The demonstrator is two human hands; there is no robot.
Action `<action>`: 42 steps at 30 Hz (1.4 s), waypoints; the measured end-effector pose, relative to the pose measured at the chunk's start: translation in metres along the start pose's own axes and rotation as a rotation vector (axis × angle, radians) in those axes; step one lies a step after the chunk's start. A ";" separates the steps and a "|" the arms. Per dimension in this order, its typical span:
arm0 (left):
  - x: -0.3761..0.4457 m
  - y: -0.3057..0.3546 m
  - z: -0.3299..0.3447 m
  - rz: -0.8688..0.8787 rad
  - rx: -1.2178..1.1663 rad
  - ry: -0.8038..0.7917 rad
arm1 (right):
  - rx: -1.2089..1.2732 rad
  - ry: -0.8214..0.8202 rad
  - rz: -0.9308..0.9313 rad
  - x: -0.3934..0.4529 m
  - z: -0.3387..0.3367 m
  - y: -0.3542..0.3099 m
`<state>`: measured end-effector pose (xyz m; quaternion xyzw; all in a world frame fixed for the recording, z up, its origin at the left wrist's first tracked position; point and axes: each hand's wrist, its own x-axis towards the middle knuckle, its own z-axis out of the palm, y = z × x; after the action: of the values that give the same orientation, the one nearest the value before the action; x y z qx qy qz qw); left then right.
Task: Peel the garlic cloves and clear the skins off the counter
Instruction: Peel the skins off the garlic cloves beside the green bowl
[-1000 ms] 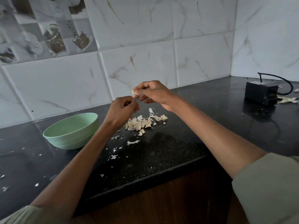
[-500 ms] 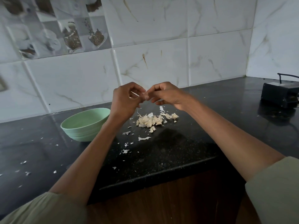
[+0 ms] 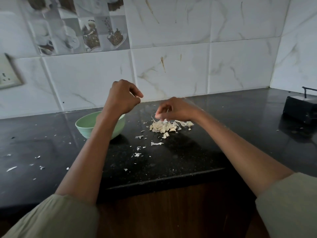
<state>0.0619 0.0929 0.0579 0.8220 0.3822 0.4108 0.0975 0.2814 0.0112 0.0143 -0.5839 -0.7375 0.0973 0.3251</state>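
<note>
A pile of garlic cloves and papery skins (image 3: 163, 127) lies on the black counter (image 3: 188, 152). My right hand (image 3: 175, 109) hovers just over the pile with its fingers pointing down, pinching a thin strip of garlic skin (image 3: 160, 119) that hangs onto the heap. My left hand (image 3: 121, 97) is raised above the far rim of the pale green bowl (image 3: 82, 126). Its fingers are curled, and a small pale garlic clove (image 3: 134, 96) just shows between thumb and fingertips. The bowl's inside is mostly hidden by my left forearm.
Loose skin flakes (image 3: 156, 143) dot the counter in front of the pile and away to the left (image 3: 11, 168). A black box with a cable (image 3: 300, 107) stands at the far right. A wall socket (image 3: 8, 74) is on the tiled wall at left. The counter's front edge runs below my forearms.
My hands were joined in the air and have separated. The right hand dropped to the garlic pile with a skin. The left hand stayed up and now sits over the bowl.
</note>
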 end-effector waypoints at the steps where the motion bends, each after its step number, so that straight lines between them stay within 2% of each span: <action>1: 0.000 -0.002 -0.001 -0.031 0.051 -0.009 | 0.007 -0.051 0.009 -0.001 0.000 0.000; 3: 0.001 -0.007 -0.002 -0.105 0.148 0.000 | 0.022 -0.095 0.019 -0.001 -0.002 0.001; 9: -0.007 -0.007 -0.008 -0.291 0.404 -0.035 | -0.014 -0.081 -0.014 0.004 -0.004 0.005; 16: -0.007 -0.009 -0.010 -0.396 0.402 -0.008 | -0.230 -0.086 -0.043 0.015 0.024 0.004; 21: -0.009 -0.003 -0.003 -0.346 0.363 0.046 | -0.227 -0.106 -0.020 0.014 0.024 0.007; 24: -0.009 0.001 0.009 -0.194 0.252 0.092 | -0.201 -0.128 -0.015 0.014 0.022 0.006; 28: -0.010 0.007 0.026 -0.059 -0.031 -0.012 | -0.135 -0.133 0.007 0.015 0.022 0.005; 30: -0.011 0.008 0.033 -0.016 -0.091 -0.050 | -0.070 -0.116 -0.003 0.013 0.018 0.001; 35: -0.013 0.006 0.049 -0.038 -0.263 -0.096 | 0.207 0.116 0.035 0.008 -0.003 0.000; 39: -0.016 0.005 0.062 -0.039 -0.300 -0.193 | 0.383 0.196 0.148 0.003 -0.016 0.004; 42: -0.019 0.004 0.070 -0.023 -0.294 -0.240 | 0.426 0.149 0.204 0.001 -0.019 0.004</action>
<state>0.1097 0.0873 0.0039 0.8376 0.3130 0.3602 0.2659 0.2954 0.0092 0.0273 -0.5790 -0.6117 0.2393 0.4830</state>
